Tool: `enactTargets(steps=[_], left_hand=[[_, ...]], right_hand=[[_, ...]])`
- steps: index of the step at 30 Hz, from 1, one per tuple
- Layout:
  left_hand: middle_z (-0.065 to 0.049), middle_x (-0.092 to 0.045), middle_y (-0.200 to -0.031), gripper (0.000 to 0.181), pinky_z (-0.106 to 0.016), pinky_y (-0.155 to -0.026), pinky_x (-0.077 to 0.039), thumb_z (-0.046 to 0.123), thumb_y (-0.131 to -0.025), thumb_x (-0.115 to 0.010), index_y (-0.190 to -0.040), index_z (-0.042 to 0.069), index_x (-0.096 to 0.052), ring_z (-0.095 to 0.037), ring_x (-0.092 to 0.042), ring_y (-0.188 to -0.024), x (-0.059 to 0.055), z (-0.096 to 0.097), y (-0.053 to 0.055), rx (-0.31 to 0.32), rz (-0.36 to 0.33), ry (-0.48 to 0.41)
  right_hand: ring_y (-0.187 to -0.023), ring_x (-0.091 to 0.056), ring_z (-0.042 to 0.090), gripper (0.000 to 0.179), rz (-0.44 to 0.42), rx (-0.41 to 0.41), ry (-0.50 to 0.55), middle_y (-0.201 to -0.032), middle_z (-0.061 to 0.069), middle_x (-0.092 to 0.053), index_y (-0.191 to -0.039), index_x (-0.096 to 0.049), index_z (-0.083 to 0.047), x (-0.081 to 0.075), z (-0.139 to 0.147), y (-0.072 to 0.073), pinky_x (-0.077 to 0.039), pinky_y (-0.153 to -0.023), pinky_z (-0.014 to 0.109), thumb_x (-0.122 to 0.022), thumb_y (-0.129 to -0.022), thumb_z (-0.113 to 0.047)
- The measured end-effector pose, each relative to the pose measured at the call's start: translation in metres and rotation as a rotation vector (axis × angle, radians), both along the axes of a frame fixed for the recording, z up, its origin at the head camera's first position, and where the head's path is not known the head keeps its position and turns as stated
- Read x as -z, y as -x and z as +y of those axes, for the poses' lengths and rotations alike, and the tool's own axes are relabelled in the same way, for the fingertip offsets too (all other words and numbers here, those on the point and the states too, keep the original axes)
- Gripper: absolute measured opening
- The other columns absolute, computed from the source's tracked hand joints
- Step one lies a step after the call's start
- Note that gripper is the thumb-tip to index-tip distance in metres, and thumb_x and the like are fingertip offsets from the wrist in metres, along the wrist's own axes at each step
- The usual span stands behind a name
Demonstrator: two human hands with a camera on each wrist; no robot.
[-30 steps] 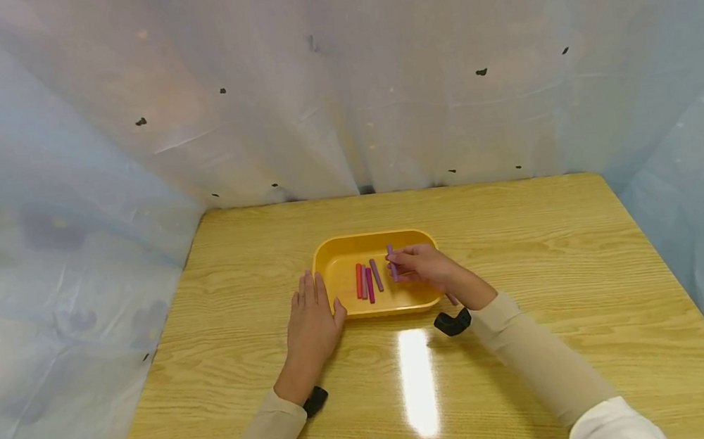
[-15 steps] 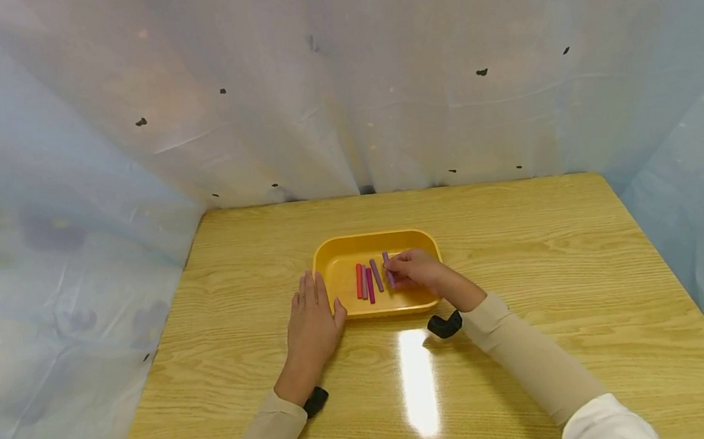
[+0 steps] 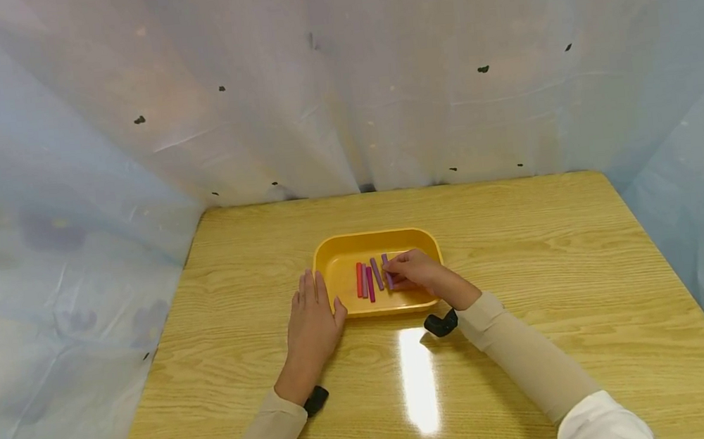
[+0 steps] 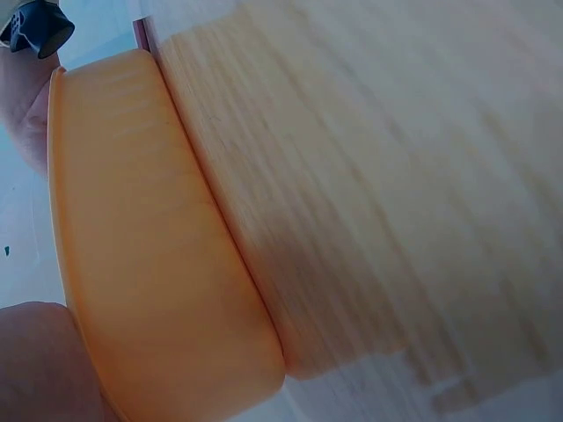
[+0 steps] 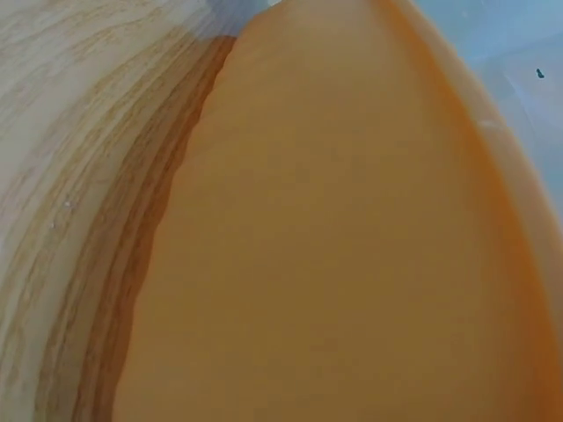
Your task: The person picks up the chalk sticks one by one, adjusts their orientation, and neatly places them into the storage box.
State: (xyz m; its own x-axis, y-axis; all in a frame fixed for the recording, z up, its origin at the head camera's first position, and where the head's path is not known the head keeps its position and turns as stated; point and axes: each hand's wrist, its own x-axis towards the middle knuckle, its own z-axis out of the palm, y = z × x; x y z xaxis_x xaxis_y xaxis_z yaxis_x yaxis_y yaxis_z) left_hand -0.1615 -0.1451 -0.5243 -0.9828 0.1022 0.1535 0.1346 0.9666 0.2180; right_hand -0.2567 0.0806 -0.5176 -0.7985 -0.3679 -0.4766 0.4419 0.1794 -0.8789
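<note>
A shallow yellow tray stands on the wooden table. Inside it lie a red stick, a mauve stick, a magenta stick and a purple stick, all slim and crayon-like, roughly side by side. Thumb and fingers of my right hand pinch another purple crayon-like stick low in the tray, right of the others. My left hand rests against the tray's left end with straight fingers, thumb at the near rim. The right wrist view shows only the tray's outer wall and the table.
In the left wrist view, a dark reddish stick lies on the table past the tray's far end. Plastic sheeting surrounds the table at the back and sides. A bright reflection shows on the tabletop in front.
My right hand has moved slightly left and down into the tray with the purple stick, bringing it closer to the others. My left hand has stayed in place.
</note>
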Motion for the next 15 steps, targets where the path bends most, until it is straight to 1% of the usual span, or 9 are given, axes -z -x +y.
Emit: enactTargets(steps=[4,7,15], left_hand=[[-0.025,-0.019,-0.149,0.064,-0.048,-0.107,-0.023,0.032,-0.096,-0.038,-0.144,-0.006,-0.022,-0.034,-0.018,-0.137,-0.0012,0.0006,0.0004,0.005,0.005,0.003],[-0.025,-0.019,-0.149,0.063,-0.049,-0.107,-0.024,0.031,-0.096,-0.038,-0.144,-0.007,-0.023,-0.034,-0.019,-0.137,-0.0009,0.0009,0.0003,0.007,0.011,-0.002],[-0.025,-0.023,-0.147,0.063,-0.049,-0.105,-0.027,0.032,-0.096,-0.037,-0.144,-0.006,-0.023,-0.034,-0.022,-0.136,0.0051,-0.0004,0.0005,0.006,0.051,0.007]], right_hand=[[-0.082,-0.061,0.021,0.031,0.002,-0.003,-0.022,-0.097,0.016,-0.061,-0.113,-0.059,0.010,0.0023,-0.0004,0.0018,-0.052,-0.078,0.035,-0.051,-0.096,-0.014],[-0.081,-0.062,0.021,0.030,-0.003,-0.011,-0.034,-0.094,0.015,-0.061,-0.111,-0.060,0.010,0.0025,-0.0007,0.0020,-0.052,-0.078,0.035,-0.051,-0.096,-0.015],[-0.080,-0.062,0.024,0.031,-0.005,-0.030,-0.038,-0.091,0.017,-0.062,-0.110,-0.061,0.011,0.0035,0.0002,0.0001,-0.052,-0.078,0.036,-0.049,-0.097,-0.014]])
